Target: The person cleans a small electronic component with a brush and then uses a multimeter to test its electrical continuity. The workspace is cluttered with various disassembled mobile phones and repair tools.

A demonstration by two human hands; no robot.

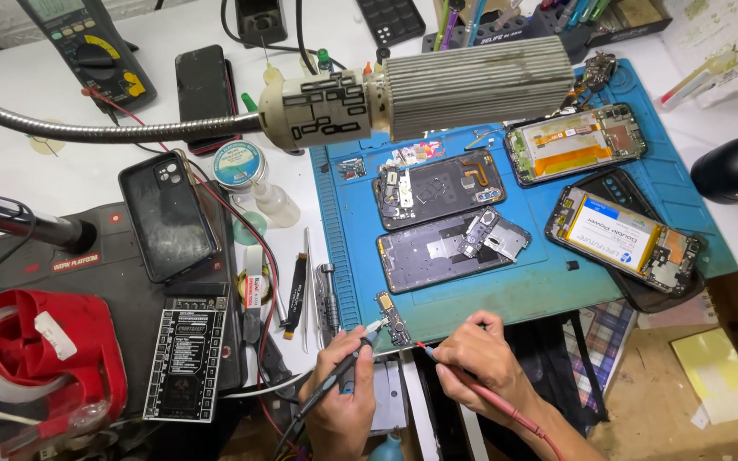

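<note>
Left hand [339, 401] is closed in a pen grip around a black test probe [335, 376], its tip angled up and to the right onto a small circuit board [393, 320]. Right hand [480, 358] is closed in the same manner around a red test probe [427, 350], whose tip points left toward the same board; a red lead [506, 410] runs back along the wrist. Whether the red tip touches the board cannot be determined.

The small circuit board lies at the near edge of a blue work mat [540, 282], between the two hands. Farther back on the mat lie four opened phones [437, 188], one exposing a battery [608, 230]. A lamp head [471, 85] on a flexible arm hangs above the mat. A multimeter [87, 47] sits at the far left.
</note>
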